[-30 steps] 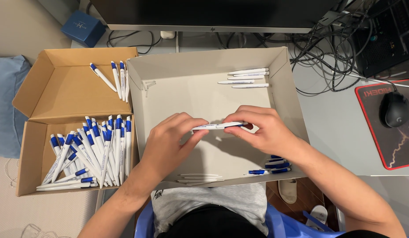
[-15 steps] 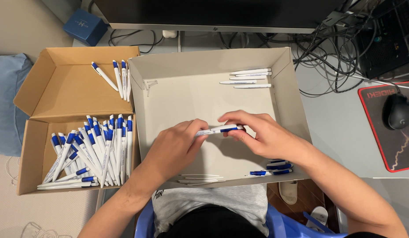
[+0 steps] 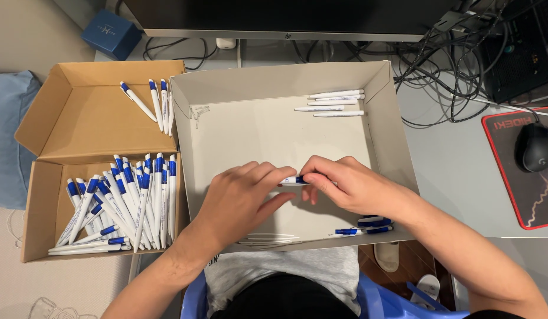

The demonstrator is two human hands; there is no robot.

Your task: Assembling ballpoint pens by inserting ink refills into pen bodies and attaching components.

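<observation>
Blue-and-white pen (image 3: pixel 294 179) sits pinched between the left hand (image 3: pixel 241 201) and right hand (image 3: pixel 345 186), both grasping it above the grey cardboard tray (image 3: pixel 238 127).

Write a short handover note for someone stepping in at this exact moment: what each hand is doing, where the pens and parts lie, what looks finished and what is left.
Left hand and right hand together pinch one white-and-blue pen over the grey tray.
Done, by the look of it: a pile of whole pens in the brown box, with four more at its far end.
Left: white barrels at the tray's far right, blue parts at its near right, thin white pieces along the near edge.
</observation>
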